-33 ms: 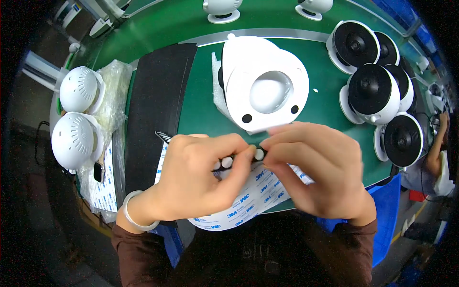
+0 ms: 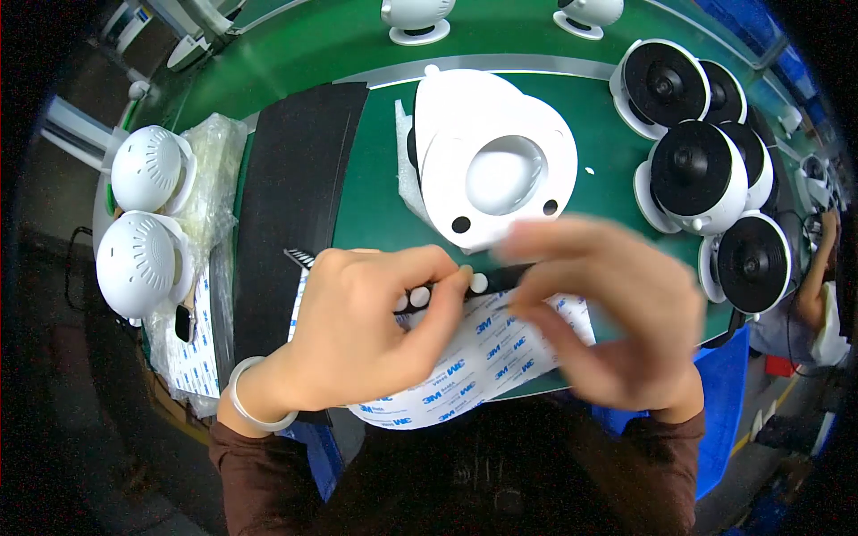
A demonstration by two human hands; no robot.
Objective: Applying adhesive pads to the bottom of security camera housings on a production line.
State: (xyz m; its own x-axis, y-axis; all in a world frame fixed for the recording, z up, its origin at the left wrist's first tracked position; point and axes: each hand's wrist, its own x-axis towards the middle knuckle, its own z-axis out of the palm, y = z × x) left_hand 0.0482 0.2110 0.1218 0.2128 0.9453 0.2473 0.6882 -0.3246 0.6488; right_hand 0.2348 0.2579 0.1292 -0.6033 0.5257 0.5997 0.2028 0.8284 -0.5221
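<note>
My left hand (image 2: 375, 322) pinches a black strip (image 2: 509, 279) with round white spots along it, thumb and forefinger closed near one spot. My right hand (image 2: 608, 313) is beside the strip's right end, its fingers smeared by motion; whether they hold anything cannot be made out. Beneath both hands lies a sheet of white backing paper (image 2: 483, 362) with blue print. Just beyond them, a white rounded device (image 2: 465, 116) rests with its underside up, showing an oval hollow and two black round pads near its front edge. Bubble wrap (image 2: 407, 170) shows under its left side.
Black sheets (image 2: 290, 170) lie left of the device. Two white round units (image 2: 134, 263) stand on plastic wrap at far left, near a watch (image 2: 184, 322). Several white units with black fronts (image 2: 693, 165) crowd the right. A blue bin (image 2: 719, 411) sits below the table's right edge.
My right hand has drawn back to the right from the strip, and more of the strip's right end shows. My left hand keeps its pinch, nearly still.
</note>
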